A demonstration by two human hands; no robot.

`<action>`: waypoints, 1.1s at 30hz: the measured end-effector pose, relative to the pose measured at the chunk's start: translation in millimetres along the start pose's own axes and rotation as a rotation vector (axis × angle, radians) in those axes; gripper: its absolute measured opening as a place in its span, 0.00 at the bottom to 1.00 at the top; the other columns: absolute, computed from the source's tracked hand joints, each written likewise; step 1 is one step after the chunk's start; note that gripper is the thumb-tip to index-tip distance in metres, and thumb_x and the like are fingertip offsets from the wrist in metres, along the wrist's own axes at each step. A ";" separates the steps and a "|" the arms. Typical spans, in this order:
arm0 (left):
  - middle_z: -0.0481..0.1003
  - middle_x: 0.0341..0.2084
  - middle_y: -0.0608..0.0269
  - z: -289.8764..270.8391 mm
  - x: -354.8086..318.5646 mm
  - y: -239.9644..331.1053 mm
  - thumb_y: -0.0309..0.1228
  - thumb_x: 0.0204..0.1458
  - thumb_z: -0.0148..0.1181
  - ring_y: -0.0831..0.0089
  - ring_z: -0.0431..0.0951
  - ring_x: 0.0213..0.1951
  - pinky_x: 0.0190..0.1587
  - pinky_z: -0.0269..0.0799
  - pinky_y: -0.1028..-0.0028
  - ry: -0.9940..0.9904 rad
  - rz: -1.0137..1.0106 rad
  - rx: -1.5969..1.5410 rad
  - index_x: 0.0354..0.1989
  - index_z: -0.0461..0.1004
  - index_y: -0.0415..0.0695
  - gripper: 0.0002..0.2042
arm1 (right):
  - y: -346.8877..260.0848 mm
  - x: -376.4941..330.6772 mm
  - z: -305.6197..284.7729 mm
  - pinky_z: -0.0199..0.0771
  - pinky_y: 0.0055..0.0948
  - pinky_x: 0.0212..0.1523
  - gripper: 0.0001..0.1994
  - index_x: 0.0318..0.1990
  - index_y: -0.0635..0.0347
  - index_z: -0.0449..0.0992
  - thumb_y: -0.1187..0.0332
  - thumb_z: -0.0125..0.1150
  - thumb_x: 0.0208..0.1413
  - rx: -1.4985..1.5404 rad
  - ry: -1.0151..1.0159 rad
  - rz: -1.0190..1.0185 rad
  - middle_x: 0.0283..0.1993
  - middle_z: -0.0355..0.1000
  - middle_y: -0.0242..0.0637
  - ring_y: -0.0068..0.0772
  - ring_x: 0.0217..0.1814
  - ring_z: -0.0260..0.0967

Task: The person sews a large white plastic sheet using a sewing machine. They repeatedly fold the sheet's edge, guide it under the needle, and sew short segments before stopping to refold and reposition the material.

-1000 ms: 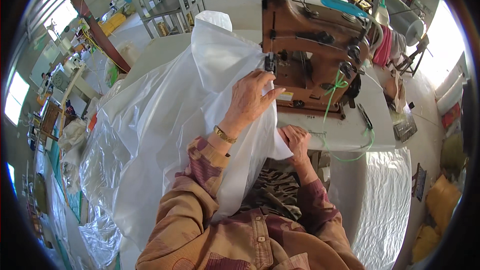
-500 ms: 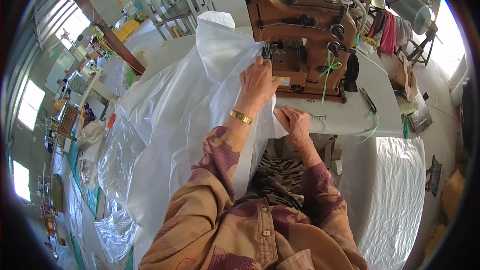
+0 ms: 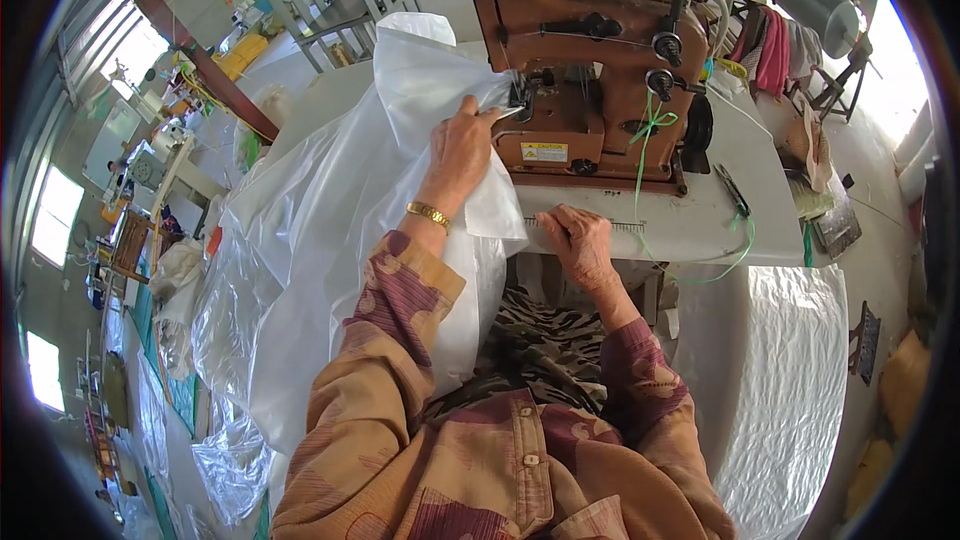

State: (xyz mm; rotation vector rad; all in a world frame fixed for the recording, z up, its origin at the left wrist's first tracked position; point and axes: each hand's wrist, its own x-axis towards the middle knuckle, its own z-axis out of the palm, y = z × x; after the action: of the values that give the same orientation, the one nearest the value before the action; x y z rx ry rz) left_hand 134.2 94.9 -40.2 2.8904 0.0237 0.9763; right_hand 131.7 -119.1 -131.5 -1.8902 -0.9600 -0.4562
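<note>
A large translucent white plastic sheet (image 3: 345,180) drapes over the left of the sewing table and down past my lap. My left hand (image 3: 462,155) lies on the sheet beside the needle area of a brown sewing machine (image 3: 590,50), its thumb and forefinger closed on the sheet's edge. What sits under the presser foot is partly hidden. At the table's front edge rests my right hand (image 3: 580,242), its fingers curled in, just right of the sheet's lower corner and apart from it. Nothing shows in it. Green string (image 3: 648,140) hangs from the machine.
Dark thread snips (image 3: 735,192) lie on the table (image 3: 690,230) right of the machine. A thick stack of white sheeting (image 3: 790,380) stands below at the right. Clear plastic (image 3: 235,450) hangs at the lower left. A metal rack (image 3: 340,10) stands beyond the table.
My left hand and the sheet's right edge have shifted left, away from the machine. The right hand has parted from the sheet's corner, which it was touching.
</note>
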 end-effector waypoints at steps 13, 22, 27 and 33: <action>0.71 0.32 0.56 42.2 28.5 -38.1 0.24 0.54 0.55 0.56 0.79 0.33 0.36 0.75 0.60 0.046 0.047 -0.066 0.45 0.83 0.55 0.14 | -5.8 3.5 -5.3 0.68 0.40 0.27 0.14 0.27 0.61 0.74 0.62 0.63 0.59 0.028 -0.013 0.069 0.24 0.71 0.42 0.49 0.26 0.71; 0.72 0.32 0.51 54.2 46.2 -51.8 0.24 0.54 0.55 0.49 0.77 0.35 0.39 0.73 0.55 0.066 -0.025 -0.156 0.45 0.82 0.48 0.13 | -6.8 3.3 -3.9 0.68 0.39 0.26 0.15 0.27 0.61 0.74 0.60 0.64 0.59 0.032 -0.033 0.114 0.23 0.71 0.42 0.48 0.25 0.71; 0.76 0.35 0.49 58.1 25.5 -66.0 0.26 0.53 0.56 0.48 0.78 0.38 0.42 0.73 0.55 0.221 -0.072 -0.207 0.45 0.81 0.42 0.12 | -3.4 1.2 -5.4 0.69 0.38 0.27 0.13 0.28 0.61 0.76 0.61 0.64 0.59 0.063 -0.038 0.108 0.24 0.72 0.43 0.48 0.26 0.72; 0.76 0.36 0.47 48.6 -6.1 -58.5 0.23 0.52 0.56 0.48 0.78 0.38 0.43 0.74 0.57 0.221 -0.286 -0.260 0.43 0.80 0.40 0.12 | -1.1 -11.9 -20.8 0.68 0.39 0.28 0.09 0.27 0.62 0.76 0.67 0.66 0.54 0.084 0.014 -0.078 0.24 0.71 0.42 0.45 0.25 0.69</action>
State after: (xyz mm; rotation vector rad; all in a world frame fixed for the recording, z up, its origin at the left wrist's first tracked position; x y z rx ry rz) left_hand 159.6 149.0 -87.6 2.4490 0.2933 1.1404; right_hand 125.1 -142.0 -128.3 -1.7770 -1.0309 -0.4677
